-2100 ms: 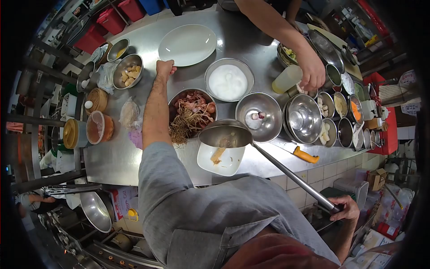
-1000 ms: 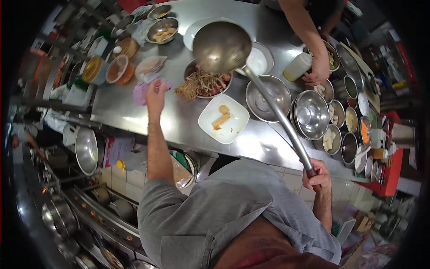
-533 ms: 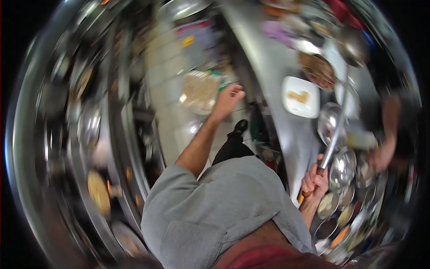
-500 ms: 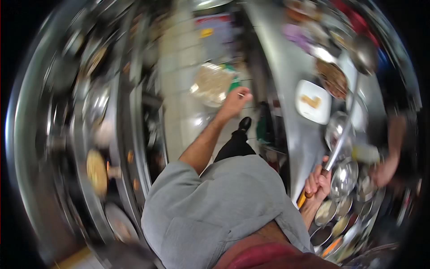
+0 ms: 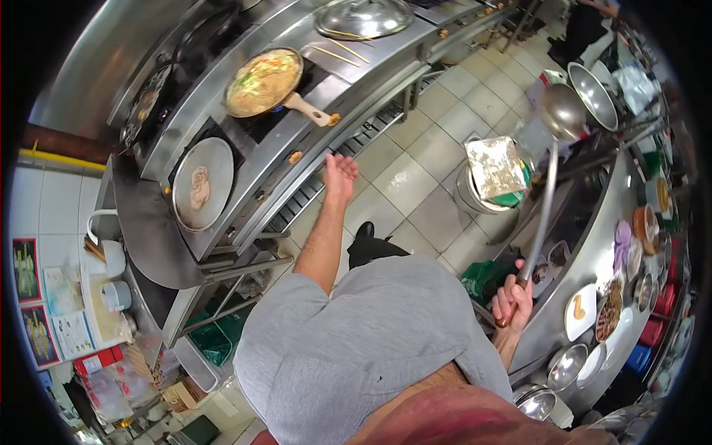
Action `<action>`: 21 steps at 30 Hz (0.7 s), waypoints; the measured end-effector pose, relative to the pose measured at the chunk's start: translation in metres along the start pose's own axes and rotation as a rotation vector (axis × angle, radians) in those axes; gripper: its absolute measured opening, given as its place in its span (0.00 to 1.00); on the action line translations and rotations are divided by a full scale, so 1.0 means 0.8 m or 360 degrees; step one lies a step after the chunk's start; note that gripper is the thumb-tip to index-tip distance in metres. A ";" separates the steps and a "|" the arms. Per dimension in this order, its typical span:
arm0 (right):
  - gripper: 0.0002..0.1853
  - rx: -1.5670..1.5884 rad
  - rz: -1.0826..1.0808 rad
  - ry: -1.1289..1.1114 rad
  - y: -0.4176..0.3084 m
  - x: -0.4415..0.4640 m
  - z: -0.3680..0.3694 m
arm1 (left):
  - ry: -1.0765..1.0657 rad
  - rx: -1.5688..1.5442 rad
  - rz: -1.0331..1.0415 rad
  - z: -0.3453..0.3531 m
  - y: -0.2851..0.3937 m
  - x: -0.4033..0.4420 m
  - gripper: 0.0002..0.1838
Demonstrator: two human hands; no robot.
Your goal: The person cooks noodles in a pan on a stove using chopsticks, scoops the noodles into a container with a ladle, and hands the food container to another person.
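My right hand (image 5: 513, 300) is wrapped round the wooden handle end of a long metal ladle (image 5: 564, 113), whose bowl is raised over the floor. My left hand (image 5: 341, 172) is empty with its fingers apart, in the air beside the stove front. Nearest to it is the handle of a pan (image 5: 263, 80) of yellowish food with green and orange bits on a burner. Lower left on the stove, a round grey pan (image 5: 203, 184) holds a pale piece of food.
A metal lid (image 5: 363, 16) and chopsticks (image 5: 337, 55) lie on the stove top. A bucket with a foil-like sheet (image 5: 495, 167) stands on the tiled floor. At right is the steel table (image 5: 567, 285) with a white dish (image 5: 581, 312) and several bowls.
The view has swung from the table to the stove, and the table now lies at the right. My right hand still holds the ladle. My left hand has moved off the table side and opened.
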State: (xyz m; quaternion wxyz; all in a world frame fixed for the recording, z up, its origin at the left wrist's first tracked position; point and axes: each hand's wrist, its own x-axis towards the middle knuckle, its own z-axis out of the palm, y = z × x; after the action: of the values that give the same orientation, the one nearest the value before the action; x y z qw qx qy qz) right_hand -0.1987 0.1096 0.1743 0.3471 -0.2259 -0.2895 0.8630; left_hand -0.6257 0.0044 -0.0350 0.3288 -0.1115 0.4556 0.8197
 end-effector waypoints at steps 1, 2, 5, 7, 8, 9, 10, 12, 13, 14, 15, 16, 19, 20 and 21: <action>0.26 -0.0015 0.0067 -0.0085 0.011 0.019 0.017 | 0.0081 -0.0109 0.0127 0.001 0.027 0.008 0.34; 0.26 -0.0073 0.0123 -0.0165 0.013 0.020 0.025 | 0.0071 -0.0127 0.0164 0.012 0.049 -0.001 0.34; 0.27 -0.0177 0.0291 -0.0321 0.059 0.077 0.083 | 0.0081 -0.0379 0.0217 0.031 0.107 0.045 0.37; 0.27 -0.0204 0.0384 -0.0358 0.090 0.101 0.128 | -0.0191 -0.0503 0.0213 0.045 0.137 0.069 0.36; 0.27 -0.0201 0.0430 -0.0359 0.103 0.110 0.145 | -0.0461 -0.0626 0.0208 0.053 0.149 0.079 0.34; 0.27 -0.0204 0.0417 -0.0358 0.111 0.107 0.159 | -0.0323 -0.0725 0.0048 0.062 0.161 0.073 0.25; 0.27 -0.0238 0.0461 -0.0410 0.123 0.114 0.169 | -0.0332 -0.0726 0.0036 0.051 0.155 0.098 0.25; 0.27 -0.0270 0.0503 -0.0448 0.140 0.118 0.186 | -0.0866 -0.0837 -0.0222 0.024 0.137 0.145 0.18; 0.27 -0.0370 0.0515 -0.0427 0.146 0.118 0.194 | -0.0692 -0.0854 -0.0243 0.037 0.147 0.125 0.15; 0.27 -0.0471 0.0525 -0.0403 0.152 0.119 0.201 | -0.0705 -0.0851 -0.0256 0.052 0.156 0.104 0.15; 0.27 -0.0518 0.0530 -0.0374 0.154 0.120 0.206 | -0.0441 -0.0882 -0.0273 0.071 0.168 0.072 0.15; 0.27 -0.0522 0.0528 -0.0357 0.154 0.119 0.210 | -0.0169 -0.0907 -0.0289 0.082 0.177 0.053 0.14; 0.26 -0.0667 0.0501 -0.0322 0.162 0.127 0.213 | -0.0301 -0.0919 -0.0283 0.065 0.167 0.073 0.14; 0.26 -0.0664 0.0495 -0.0293 0.164 0.129 0.215 | -0.0523 -0.0988 -0.0286 0.057 0.161 0.085 0.15; 0.26 -0.0660 0.0486 -0.0264 0.166 0.131 0.216 | -0.0529 -0.0985 -0.0293 0.062 0.165 0.082 0.15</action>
State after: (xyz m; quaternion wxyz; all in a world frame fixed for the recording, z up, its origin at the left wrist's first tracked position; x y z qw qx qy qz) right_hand -0.4318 0.0479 0.1935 0.1342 -0.2616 -0.4500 0.8432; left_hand -0.7544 0.0248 0.0500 0.4214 -0.1115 0.1142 0.8927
